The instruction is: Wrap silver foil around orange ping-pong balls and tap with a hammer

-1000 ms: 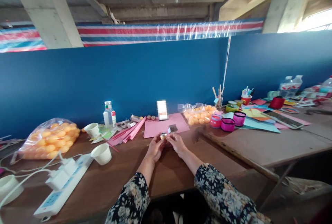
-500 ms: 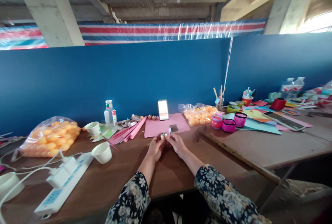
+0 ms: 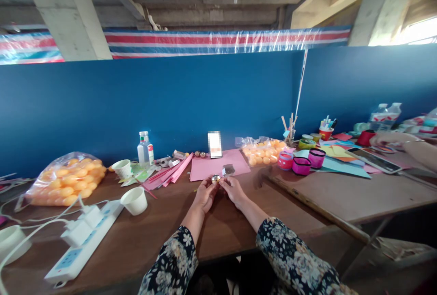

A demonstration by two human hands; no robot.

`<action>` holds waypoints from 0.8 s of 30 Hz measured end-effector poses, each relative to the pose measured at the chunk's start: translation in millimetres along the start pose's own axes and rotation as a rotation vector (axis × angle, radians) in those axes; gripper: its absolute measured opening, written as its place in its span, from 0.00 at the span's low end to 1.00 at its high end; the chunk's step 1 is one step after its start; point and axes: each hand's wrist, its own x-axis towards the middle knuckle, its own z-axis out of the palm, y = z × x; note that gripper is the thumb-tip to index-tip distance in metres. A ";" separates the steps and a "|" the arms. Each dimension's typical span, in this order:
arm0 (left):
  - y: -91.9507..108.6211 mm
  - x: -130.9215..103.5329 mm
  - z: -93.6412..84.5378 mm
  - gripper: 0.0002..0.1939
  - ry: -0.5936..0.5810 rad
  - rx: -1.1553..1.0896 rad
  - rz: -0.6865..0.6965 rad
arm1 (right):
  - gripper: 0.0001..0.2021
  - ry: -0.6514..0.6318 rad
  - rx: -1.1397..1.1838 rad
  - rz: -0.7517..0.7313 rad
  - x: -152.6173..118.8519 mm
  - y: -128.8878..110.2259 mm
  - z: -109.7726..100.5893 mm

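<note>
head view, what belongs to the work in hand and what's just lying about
Seemingly in use:
small shiny ball, at fingertips of left hand and right hand
perhaps dark shiny square

Seemingly lying about:
power strip
white cup beside it
left bag of orange balls

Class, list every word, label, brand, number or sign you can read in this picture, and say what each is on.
No text can be read.
Red-and-white bottle label: too small.
Labels on the water bottles at far right: too blurred.
Red pen cup: pale marking, too small.
Upright white item by the pink paper: pixelated, unreadable.
</note>
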 end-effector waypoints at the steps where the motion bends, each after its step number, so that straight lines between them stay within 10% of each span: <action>1: 0.1 -0.1 0.1 0.18 0.002 0.002 0.002 | 0.16 0.001 -0.001 0.005 -0.3 -0.5 0.1; 24: -1.3 2.5 -3.1 0.17 0.013 -0.010 0.000 | 0.15 -0.016 -0.020 0.007 -1.6 -4.9 1.2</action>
